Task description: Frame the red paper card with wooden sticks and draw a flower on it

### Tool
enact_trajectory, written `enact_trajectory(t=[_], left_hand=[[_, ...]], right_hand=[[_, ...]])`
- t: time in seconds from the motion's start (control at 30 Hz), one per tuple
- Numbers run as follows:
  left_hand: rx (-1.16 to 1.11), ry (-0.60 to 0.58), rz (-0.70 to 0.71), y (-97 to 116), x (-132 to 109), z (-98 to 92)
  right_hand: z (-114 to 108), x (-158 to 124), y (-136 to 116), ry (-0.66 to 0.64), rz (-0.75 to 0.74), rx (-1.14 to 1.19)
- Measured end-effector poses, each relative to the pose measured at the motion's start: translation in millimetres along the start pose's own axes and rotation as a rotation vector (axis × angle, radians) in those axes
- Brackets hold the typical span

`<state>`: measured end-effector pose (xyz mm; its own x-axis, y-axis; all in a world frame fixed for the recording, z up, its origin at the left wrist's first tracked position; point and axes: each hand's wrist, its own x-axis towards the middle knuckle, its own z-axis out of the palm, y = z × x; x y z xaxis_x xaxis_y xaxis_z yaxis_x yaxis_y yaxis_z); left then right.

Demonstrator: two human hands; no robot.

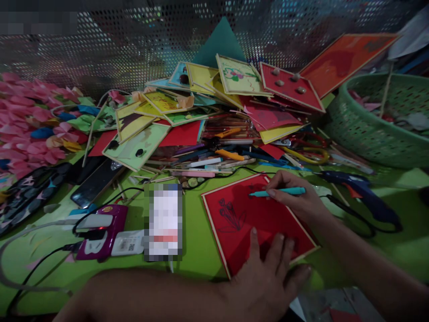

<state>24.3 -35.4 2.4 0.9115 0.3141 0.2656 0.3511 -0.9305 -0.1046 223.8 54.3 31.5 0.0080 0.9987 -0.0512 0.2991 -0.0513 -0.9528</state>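
A red sheet [264,210] edged with thin wooden sticks lies on the green table in front of me. Dark-lined tulips [230,214] are drawn on its left half. My right hand [291,194] pinches a turquoise marker [283,192], its tip at the upper part of the sheet near some small dark marks. My left hand [268,273] rests on the sheet's lower edge with fingers spread flat.
A glue gun [362,190] lies to the right, below a green basket [375,129]. Framed pictures [239,76], pens and scissors [308,150] pile up behind. On the left are a lit phone [164,223], a purple power strip [103,232], cables and pink paper flowers [30,120].
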Motion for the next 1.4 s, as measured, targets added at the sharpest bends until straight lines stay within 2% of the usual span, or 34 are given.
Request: enact_trajectory(t=[0.3, 0.6, 0.77, 0.9, 1.03, 1.4], left_hand=[[-0.011, -0.011, -0.004, 4.2, -0.5, 6.4], [0.001, -0.044, 0.022, 2.3, -1.1, 4.3], [0.004, -0.084, 0.036, 3.5, -0.5, 6.4], [-0.006, -0.044, 0.018, 3.5, -0.9, 6.8], [-0.025, -0.018, 0.011, 1.2, -1.1, 4.6], [-0.023, -0.04, 0.021, -1.6, -0.8, 1.3]], right_hand=[[2.7, 1.8, -4.4, 0.006, -0.033, -0.088], [0.8, 2.0, -1.1, 0.014, -0.015, -0.103], [-2.7, 1.7, 4.2, 0.048, -0.033, -0.011], [-7.8, 2.6, 8.6, 0.138, -0.04, 0.048], [-10.6, 3.2, 7.8, 0.175, -0.007, 0.039], [-9.0, 2.1, 5.8, 0.162, 0.01, 0.042]])
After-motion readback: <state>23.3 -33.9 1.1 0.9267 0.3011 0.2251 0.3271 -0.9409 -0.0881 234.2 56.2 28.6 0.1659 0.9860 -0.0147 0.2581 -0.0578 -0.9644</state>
